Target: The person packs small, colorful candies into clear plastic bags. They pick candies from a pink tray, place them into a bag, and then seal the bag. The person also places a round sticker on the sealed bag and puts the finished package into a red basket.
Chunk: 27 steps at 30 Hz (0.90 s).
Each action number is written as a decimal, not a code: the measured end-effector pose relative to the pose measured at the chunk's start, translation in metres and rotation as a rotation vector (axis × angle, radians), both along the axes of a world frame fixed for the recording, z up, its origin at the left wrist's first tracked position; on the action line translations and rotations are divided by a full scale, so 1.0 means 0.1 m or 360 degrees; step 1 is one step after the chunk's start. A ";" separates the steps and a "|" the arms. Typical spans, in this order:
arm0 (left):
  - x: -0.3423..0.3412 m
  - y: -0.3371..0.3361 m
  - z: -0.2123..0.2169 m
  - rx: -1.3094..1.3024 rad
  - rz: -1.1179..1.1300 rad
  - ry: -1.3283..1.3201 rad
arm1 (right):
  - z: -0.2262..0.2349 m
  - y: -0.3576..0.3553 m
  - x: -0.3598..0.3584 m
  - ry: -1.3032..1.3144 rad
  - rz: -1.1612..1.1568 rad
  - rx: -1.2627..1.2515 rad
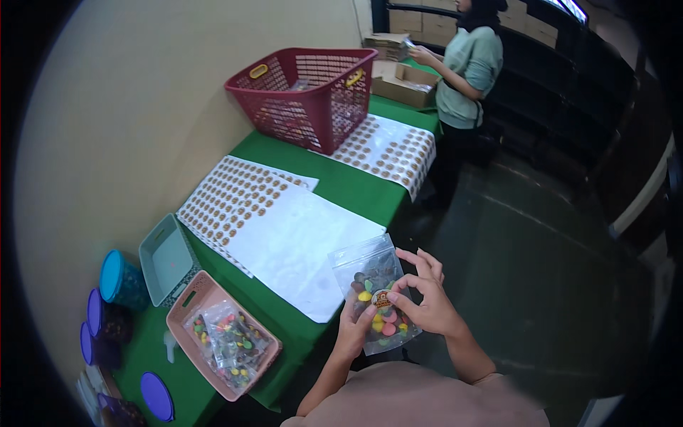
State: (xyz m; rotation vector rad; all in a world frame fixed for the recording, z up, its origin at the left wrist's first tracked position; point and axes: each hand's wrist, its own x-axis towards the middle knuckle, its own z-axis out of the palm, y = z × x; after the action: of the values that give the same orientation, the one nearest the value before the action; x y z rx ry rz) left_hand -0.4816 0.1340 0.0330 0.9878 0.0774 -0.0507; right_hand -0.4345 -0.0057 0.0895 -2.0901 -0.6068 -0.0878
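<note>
Clear plastic bag (373, 292) of coloured candies sits between both hands, held in the air just off the green bench (356, 188) edge. Left hand (353, 329) grips its lower left side; right hand (427, 299) pinches its round sticker (381, 298).

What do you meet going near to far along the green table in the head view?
Pink tray of candy bags → empty teal tray → blank white sheet → sticker sheet → red basket → cardboard box.
</note>
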 end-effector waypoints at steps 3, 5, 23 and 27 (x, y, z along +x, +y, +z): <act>-0.12 -0.29 0.10 0.0098 -0.0085 0.0007 | 0.02 -0.33 -0.18 -0.0018 -0.0066 -0.0054; -0.17 -0.48 0.15 0.0202 -0.0129 -0.0015 | 0.03 -0.53 -0.29 -0.0010 -0.0117 -0.0052; 0.12 -1.51 0.09 0.0476 -0.0474 -0.0066 | -0.15 -1.56 -0.31 -0.0061 -0.0530 -0.0077; 0.51 -1.55 -0.01 0.0486 -0.0529 -0.0075 | -0.27 -1.63 0.02 -0.0126 -0.0548 0.0000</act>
State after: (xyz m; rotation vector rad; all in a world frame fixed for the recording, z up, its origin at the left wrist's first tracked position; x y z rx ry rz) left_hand -0.4305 -0.0211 0.0322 1.2988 -0.1267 -0.3280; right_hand -0.4329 -0.1689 0.0621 -2.1804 -0.2872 -0.3675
